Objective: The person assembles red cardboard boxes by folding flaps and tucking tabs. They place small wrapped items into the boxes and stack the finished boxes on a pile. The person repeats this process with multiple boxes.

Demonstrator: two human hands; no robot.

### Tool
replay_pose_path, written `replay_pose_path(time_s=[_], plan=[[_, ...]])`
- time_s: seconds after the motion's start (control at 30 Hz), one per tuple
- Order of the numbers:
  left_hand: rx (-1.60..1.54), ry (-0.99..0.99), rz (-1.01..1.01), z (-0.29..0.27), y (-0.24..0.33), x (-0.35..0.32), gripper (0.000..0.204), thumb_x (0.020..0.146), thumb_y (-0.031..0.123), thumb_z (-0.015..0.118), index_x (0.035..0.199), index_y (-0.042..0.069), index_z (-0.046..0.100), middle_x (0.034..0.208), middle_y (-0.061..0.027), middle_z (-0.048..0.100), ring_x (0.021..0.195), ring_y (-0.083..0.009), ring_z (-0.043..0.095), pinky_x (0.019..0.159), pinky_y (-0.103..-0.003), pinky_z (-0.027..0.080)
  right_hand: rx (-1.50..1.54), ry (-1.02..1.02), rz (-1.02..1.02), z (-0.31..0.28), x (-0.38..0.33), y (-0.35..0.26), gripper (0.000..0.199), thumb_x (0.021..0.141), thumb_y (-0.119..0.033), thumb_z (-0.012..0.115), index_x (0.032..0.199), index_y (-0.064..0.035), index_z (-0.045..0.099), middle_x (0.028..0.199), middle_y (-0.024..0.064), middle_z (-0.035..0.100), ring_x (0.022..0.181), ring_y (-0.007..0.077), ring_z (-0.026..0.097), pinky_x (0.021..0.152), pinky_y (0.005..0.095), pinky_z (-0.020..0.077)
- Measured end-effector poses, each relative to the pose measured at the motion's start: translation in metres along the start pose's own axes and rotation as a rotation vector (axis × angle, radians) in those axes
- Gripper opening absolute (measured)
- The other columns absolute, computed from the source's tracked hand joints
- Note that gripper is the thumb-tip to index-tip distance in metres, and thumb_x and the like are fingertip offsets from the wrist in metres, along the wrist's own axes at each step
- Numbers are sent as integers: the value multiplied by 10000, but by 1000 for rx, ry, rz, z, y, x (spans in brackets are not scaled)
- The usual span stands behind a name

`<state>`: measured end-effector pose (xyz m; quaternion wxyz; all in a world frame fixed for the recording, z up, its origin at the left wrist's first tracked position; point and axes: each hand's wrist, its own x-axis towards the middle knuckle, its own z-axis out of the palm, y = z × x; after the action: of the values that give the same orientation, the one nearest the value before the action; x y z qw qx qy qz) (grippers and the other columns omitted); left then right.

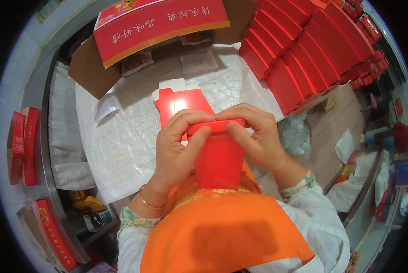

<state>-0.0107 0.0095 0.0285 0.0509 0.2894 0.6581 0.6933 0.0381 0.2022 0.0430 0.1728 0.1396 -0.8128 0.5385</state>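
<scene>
Close to my body I hold a red cardboard box (219, 159), its far end gripped between both hands. My left hand (179, 143) is closed on the left corner, thumb on the near face and fingers over the top edge. My right hand (257, 132) grips the right corner the same way. The two thumbs press near a folded red strip along that edge. Just beyond the hands, a flattened red carton (181, 102) with white flaps lies on the table; my hands and the box partly cover it.
White plastic sheeting (122, 154) covers the table. At the far side stands an open brown cardboard carton (92, 68) with a red printed panel and clear packets beneath. Several red boxes (299, 59) are stacked at far right. A small clear packet (106, 109) lies at left.
</scene>
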Motion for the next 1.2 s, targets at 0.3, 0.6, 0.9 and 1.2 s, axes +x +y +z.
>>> replay_pose_path(time_s=[0.3,0.6,0.9,1.2], plan=[[-166,101,-68,11,-6,-10,269,952,101,607,1208,24,575,1209,-78,594,1051,-134,576,898,-275,469,-35,1,-37,2,1,-3,185,882,17,610,1035,0,713,988,123,707,849,182,685,732,280,539],[-264,5,-154,14,-11,-18,401,890,12,604,1278,32,504,1253,-76,532,1153,-161,538,992,-304,442,-59,-18,-65,1,-1,-3,246,866,34,587,1064,-16,723,1049,140,701,969,221,687,822,311,549],[-263,-74,-86,9,-23,-17,478,944,193,658,1351,26,473,1293,-85,543,1193,-170,531,1015,-311,435,-32,-91,-32,-9,0,-1,269,854,45,567,1064,-4,727,1049,140,702,964,230,687,841,321,544],[-178,-133,-11,6,-32,-14,502,982,260,605,1392,13,452,1365,-117,521,1245,-198,505,1055,-324,398,-19,-122,11,-15,-1,5,271,855,-4,547,1053,19,731,1057,157,695,975,232,674,833,305,521]])
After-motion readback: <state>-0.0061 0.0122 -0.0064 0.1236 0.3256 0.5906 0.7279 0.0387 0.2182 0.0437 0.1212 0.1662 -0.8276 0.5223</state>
